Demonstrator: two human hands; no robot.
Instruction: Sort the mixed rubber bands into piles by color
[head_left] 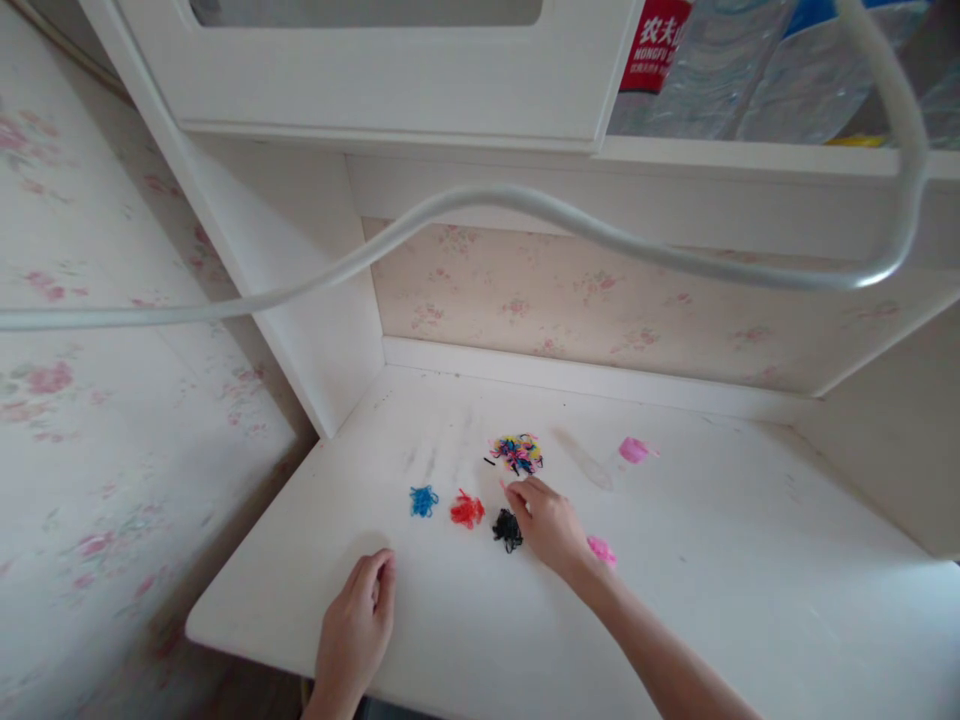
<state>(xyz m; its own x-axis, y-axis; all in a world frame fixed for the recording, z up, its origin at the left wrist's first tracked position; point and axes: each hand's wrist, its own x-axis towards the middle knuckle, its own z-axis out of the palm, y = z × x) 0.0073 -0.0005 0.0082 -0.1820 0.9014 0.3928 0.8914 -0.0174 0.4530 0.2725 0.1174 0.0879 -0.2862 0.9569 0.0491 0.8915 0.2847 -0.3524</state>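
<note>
My right hand (pixel 541 515) pinches a small pinkish rubber band (pixel 503 485) between thumb and fingertips. It hovers just below a mixed pile of coloured rubber bands (pixel 517 453) and beside a heap of black rubber bands (pixel 508 530). To the left lie a red heap of rubber bands (pixel 467 509) and a blue heap of rubber bands (pixel 424 501). A pink heap of rubber bands (pixel 602 551) is partly hidden behind my right forearm. My left hand (pixel 356 615) rests near the front edge with its fingers curled closed; nothing shows in them.
The white desk (pixel 720 600) has a raised back strip and a shelf above. Another pink clump (pixel 634 450) lies at the back right, near a clear, flat strip (pixel 589 462). A white cable (pixel 517 200) crosses the upper view. Plastic bottles (pixel 720 80) stand on the shelf.
</note>
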